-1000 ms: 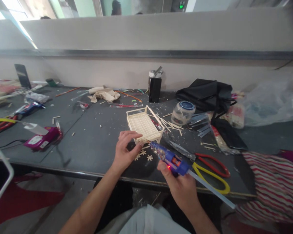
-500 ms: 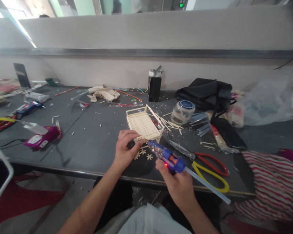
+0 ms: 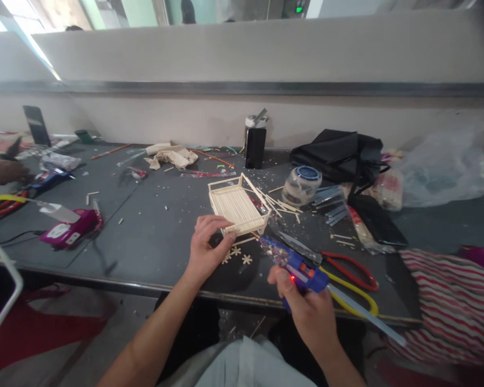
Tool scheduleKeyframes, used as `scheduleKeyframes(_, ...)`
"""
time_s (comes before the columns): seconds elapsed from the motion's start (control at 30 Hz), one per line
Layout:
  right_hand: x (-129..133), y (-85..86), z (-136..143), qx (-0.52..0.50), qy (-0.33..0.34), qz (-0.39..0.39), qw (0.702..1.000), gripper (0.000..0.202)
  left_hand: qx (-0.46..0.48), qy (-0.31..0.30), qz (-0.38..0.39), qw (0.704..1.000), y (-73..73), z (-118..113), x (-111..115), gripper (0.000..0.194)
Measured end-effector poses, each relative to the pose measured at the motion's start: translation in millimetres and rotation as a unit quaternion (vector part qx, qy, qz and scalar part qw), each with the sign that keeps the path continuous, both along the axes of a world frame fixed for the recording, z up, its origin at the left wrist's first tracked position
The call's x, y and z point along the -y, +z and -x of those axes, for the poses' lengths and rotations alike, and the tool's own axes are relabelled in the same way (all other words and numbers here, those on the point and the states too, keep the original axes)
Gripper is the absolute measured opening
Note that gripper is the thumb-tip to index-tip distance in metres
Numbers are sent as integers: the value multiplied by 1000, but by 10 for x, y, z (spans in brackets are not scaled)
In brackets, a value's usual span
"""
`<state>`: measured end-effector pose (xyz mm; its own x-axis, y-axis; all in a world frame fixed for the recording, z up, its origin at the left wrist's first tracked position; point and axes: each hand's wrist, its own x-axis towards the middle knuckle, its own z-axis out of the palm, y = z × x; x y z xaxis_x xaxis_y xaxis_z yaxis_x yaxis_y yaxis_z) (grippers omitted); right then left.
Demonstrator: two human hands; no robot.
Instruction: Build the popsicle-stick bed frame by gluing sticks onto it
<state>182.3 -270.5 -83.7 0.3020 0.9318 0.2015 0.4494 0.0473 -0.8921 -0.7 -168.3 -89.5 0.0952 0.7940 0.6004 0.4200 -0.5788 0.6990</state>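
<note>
A small tray-like frame of pale wooden sticks with low railings rests on the dark table. My left hand grips its near left corner between thumb and fingers. In my right hand is a blue glue gun, fingers wrapped round its handle, a red light glowing on it. A long clear glue stick sticks out of its back end. The nozzle points at the frame's near side, slightly apart from it. Small star-shaped wooden pieces lie just below the frame.
Scissors with red and yellow handles lie under and beside the glue gun. Loose sticks, a clear jar and a black bag are behind. A phone stands at the back. At left are a purple box and another person's hand.
My right hand has drawn the glue gun right and towards me, away from the frame's corner. My left hand has stayed in place. Another person's hand has come in at the far left.
</note>
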Motion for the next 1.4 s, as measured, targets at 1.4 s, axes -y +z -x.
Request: scheduleKeyframes(1.4,-470,-189,-1181,417,100,-20,903,33,9,101,58,993,100,-141,85,3)
